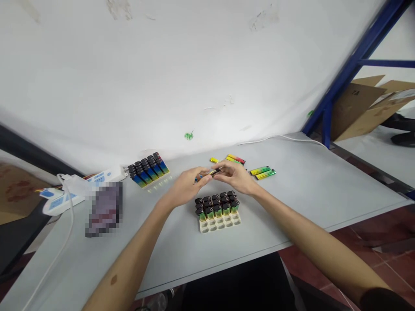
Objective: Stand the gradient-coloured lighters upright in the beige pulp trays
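Between my two hands, above the middle of the table, is a small lighter-like item [214, 172] with a black end. My left hand [188, 185] has its fingertips closed on the left part of it. The fingers of my right hand [234, 175] pinch the black end. Just below my hands stands a white tray [220, 225] with several black-topped, yellow-green lighters [218, 207] upright in its back rows; its front holes show bare. Behind and right of my hands lie a red and yellow lighter pair [236, 160] and green-yellow lighters [263, 172].
A second tray of blue lighters [149, 172] stands at the back left. Left of it are a white power strip [65, 201], a cable and a blurred purple item [105, 209]. Cardboard boxes [366, 108] stand beyond the blue frame [343, 69] at the right.
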Demonstrator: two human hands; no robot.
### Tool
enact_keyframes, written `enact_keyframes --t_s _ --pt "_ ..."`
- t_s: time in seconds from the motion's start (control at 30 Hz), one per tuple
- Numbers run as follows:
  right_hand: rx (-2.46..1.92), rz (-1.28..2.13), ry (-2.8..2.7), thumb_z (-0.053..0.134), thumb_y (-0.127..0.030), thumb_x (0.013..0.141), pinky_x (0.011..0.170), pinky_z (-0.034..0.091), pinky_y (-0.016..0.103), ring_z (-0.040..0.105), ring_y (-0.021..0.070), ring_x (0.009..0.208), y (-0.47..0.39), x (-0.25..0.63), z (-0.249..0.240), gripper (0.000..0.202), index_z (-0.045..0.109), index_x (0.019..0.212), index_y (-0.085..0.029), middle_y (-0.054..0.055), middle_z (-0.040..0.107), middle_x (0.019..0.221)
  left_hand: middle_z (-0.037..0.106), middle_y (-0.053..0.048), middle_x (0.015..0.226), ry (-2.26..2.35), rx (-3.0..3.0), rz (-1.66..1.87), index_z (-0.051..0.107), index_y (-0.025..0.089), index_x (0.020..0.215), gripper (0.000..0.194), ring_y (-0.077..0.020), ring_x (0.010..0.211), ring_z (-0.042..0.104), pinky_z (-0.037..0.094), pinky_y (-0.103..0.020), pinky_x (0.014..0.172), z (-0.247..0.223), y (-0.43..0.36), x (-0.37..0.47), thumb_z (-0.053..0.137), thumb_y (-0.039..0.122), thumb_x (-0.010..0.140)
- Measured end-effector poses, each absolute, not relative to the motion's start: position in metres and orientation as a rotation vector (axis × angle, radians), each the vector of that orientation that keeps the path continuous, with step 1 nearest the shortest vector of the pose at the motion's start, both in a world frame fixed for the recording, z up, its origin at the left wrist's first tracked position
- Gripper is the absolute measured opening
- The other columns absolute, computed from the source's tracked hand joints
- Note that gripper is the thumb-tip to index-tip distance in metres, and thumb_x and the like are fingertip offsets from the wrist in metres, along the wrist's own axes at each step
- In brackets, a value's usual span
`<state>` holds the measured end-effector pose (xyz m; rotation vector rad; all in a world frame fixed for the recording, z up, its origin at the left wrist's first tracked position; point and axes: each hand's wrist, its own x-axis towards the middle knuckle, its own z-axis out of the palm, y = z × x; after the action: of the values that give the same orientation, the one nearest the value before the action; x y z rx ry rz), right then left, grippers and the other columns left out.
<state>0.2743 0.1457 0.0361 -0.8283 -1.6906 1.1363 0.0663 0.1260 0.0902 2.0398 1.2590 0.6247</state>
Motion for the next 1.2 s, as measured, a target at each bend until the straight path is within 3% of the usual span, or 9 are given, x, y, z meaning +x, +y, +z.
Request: enact_keyframes --t_s 0.13,0.23,0.33,0.43,0.53,0.77,1.2 --pt "-0.793 1.064 -1.705 0.073 -0.037 0.081 0.082 0.057 0.035 0.070 0.0173 0.086 0.152 0.257 0.036 0.035 0.062 0.111 -0.023 0.005 0.072 0.103 0.065 0.001 0.071 1.170 1.797 0.642 0.062 0.021 0.075 0.033 -0.0148 0.065 0.057 0.041 -0.027 0.064 0.083 0.136 0.063 0.055 0.050 0.090" --pt "-0.878 0.885 -1.743 0.064 -0.035 0.089 0.085 0.055 0.035 0.069 0.0176 0.091 0.155 0.264 0.029 0.031 0.060 0.118 -0.024 0.006 0.072 0.112 0.054 0.004 0.059 1.217 1.659 0.792 0.056 0.021 0.072 0.037 -0.0112 0.055 0.049 0.039 -0.025 0.059 0.067 0.136 0.054 0.051 0.053 0.091" --pt "-1.111 0.510 -1.860 0.053 -0.030 0.095 0.089 0.052 0.039 0.065 0.0219 0.099 0.160 0.281 0.017 0.020 0.066 0.107 -0.021 0.008 0.072 0.107 0.048 0.005 0.059 1.271 1.441 0.992 0.055 0.021 0.078 0.044 -0.0098 0.049 0.041 0.034 -0.024 0.051 0.045 0.131 0.042 0.039 0.059 0.093" --pt "-1.405 0.068 -1.984 0.053 -0.029 0.095 0.097 0.042 0.049 0.052 0.0318 0.116 0.165 0.292 0.006 0.023 0.069 0.108 -0.019 0.011 0.069 0.114 0.035 0.006 0.046 1.320 1.219 1.166 0.048 0.020 0.062 0.055 -0.0084 0.040 0.028 0.025 -0.023 0.043 0.030 0.127 0.034 0.029 0.062 0.093" --pt "-1.574 -0.173 -2.060 0.056 -0.033 0.093 0.102 0.033 0.053 0.040 0.0368 0.126 0.169 0.292 -0.001 0.034 0.065 0.122 -0.019 0.013 0.060 0.131 0.027 0.007 0.039 1.326 1.059 1.252 0.044 0.020 0.052 0.055 -0.0068 0.036 0.022 0.020 -0.022 0.041 0.026 0.125 0.032 0.037 0.058 0.090" --pt "-1.625 -0.230 -2.150 0.051 -0.036 0.095 0.107 0.026 0.050 0.035 0.0354 0.132 0.170 0.283 -0.010 0.036 0.064 0.126 -0.021 0.011 0.061 0.132 0.035 0.006 0.035 1.284 0.881 1.271 0.051 0.017 0.051 0.042 -0.0050 0.032 0.025 0.020 -0.020 0.038 0.027 0.124 0.036 0.053 0.042 0.084" --pt "-1.561 -0.245 -2.148 0.055 -0.034 0.094 0.101 0.029 0.048 0.037 0.0347 0.125 0.163 0.283 -0.013 0.025 0.067 0.111 -0.021 0.011 0.067 0.115 0.042 0.006 0.045 1.182 0.791 1.388 0.050 0.018 0.057 0.046 -0.0053 0.036 0.032 0.027 -0.019 0.038 0.028 0.124 0.032 0.053 0.055 0.085"
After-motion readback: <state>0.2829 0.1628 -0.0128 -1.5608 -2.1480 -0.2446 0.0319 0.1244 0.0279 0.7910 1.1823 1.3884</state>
